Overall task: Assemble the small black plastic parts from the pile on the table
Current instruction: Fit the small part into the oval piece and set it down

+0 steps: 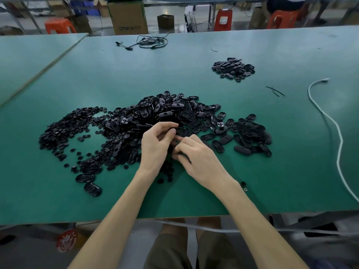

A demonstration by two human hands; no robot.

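A big pile of black oval plastic shells (pixel 174 111) covers the middle of the green table (pixel 272 152). To its left spreads a heap of small round black parts (pixel 66 131). My left hand (pixel 155 146) and my right hand (pixel 196 158) meet just in front of the pile. The left fingers pinch a black oval shell (pixel 179 131) at its top edge. My right fingertips are curled against the same piece from below; what they hold is hidden. A smaller separate pile of black oval pieces (pixel 233 68) lies at the far right.
A white cable (pixel 338 133) snakes along the table's right side. A coiled black wire (pixel 151 42) lies at the far edge, and thin black strips (pixel 274 91) lie near the small pile. Cardboard boxes (pixel 127 18) and orange stools (pixel 223 19) stand beyond the table.
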